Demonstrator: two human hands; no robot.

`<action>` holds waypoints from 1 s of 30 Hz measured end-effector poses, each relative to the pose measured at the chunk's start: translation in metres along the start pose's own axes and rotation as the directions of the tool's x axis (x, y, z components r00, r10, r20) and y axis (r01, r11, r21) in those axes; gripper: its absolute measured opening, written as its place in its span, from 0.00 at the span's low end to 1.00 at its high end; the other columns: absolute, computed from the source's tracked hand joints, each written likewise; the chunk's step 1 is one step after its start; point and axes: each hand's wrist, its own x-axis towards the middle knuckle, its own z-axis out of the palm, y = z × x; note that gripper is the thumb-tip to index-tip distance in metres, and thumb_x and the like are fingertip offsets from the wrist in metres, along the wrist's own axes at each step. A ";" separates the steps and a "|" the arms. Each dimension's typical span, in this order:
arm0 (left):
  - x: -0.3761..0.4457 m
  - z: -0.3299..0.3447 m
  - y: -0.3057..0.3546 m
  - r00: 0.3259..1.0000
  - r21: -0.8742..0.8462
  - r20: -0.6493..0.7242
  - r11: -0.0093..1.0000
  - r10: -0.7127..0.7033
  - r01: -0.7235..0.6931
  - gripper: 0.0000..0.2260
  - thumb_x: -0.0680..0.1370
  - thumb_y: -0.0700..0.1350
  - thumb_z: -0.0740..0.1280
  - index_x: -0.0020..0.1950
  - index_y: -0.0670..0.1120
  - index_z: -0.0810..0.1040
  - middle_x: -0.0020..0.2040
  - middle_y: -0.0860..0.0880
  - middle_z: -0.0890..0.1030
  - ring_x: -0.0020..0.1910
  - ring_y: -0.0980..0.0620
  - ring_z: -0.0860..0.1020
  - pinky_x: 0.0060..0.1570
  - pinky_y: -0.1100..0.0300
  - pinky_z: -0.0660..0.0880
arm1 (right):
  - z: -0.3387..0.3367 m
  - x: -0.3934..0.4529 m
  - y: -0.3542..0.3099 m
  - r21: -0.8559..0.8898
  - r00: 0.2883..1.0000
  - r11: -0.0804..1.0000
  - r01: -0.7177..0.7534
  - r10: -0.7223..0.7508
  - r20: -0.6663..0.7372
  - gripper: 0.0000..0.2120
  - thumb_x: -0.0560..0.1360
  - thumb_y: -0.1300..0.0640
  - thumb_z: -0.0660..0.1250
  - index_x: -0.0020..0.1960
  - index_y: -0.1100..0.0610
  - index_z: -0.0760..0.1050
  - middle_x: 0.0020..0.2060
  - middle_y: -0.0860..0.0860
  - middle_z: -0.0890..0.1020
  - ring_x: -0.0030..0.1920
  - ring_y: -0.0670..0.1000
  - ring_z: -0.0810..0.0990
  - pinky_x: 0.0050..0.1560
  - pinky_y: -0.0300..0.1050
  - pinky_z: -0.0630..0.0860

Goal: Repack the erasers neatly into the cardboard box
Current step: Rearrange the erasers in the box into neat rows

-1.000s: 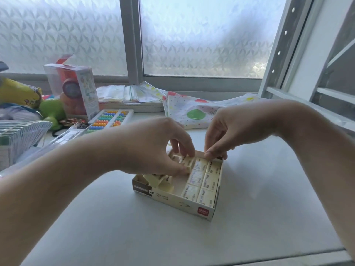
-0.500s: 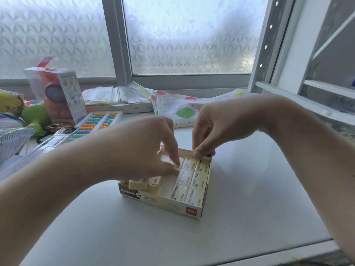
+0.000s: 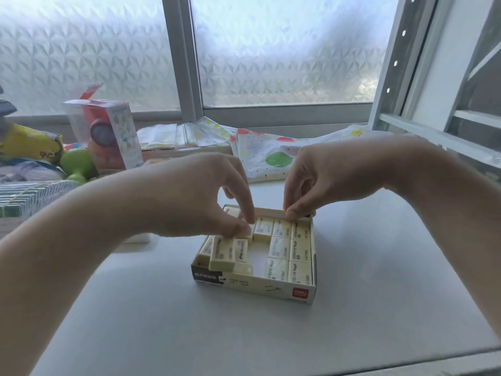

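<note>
Cream rectangular erasers (image 3: 287, 251) half-fill the open cardboard box (image 3: 271, 290). Left hand (image 3: 195, 196) pinches one at 10 o'clock; right hand (image 3: 328, 177) grips the far rim. Next: seat it flat, then straighten the tilted ones.

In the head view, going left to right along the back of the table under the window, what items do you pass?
Yellow plush toy → green toy → clear-fronted toy box → stack of flat plastic packets → polka-dot paper sheet → white metal shelf frame.
</note>
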 end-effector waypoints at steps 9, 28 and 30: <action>0.009 0.009 0.001 1.000 -0.005 -0.019 1.000 -0.011 0.011 0.03 0.70 0.57 0.78 0.42 0.61 0.88 0.51 0.62 0.80 0.51 0.66 0.77 0.60 0.54 0.76 | 0.000 0.000 -0.002 -0.005 1.000 1.000 0.010 -0.010 0.000 0.05 0.76 0.46 0.73 0.48 0.44 0.88 0.41 0.41 0.89 0.44 0.40 0.85 0.53 0.45 0.81; 0.007 -0.006 -0.024 0.997 -0.081 0.071 0.997 0.017 -0.012 0.12 0.69 0.57 0.78 0.51 0.63 0.83 0.48 0.65 0.84 0.49 0.69 0.80 0.51 0.64 0.77 | 0.003 -0.001 -0.008 -0.040 1.000 0.999 -0.003 0.002 -0.028 0.06 0.76 0.46 0.72 0.46 0.43 0.88 0.40 0.40 0.88 0.42 0.40 0.84 0.51 0.47 0.82; 0.008 -0.006 -0.026 0.998 -0.092 0.061 0.996 0.013 -0.008 0.13 0.69 0.57 0.79 0.51 0.63 0.83 0.47 0.65 0.84 0.48 0.69 0.80 0.50 0.65 0.77 | 0.004 -0.001 -0.009 -0.035 0.997 0.999 0.015 -0.018 -0.078 0.06 0.76 0.44 0.72 0.45 0.44 0.87 0.39 0.40 0.87 0.41 0.41 0.83 0.48 0.48 0.82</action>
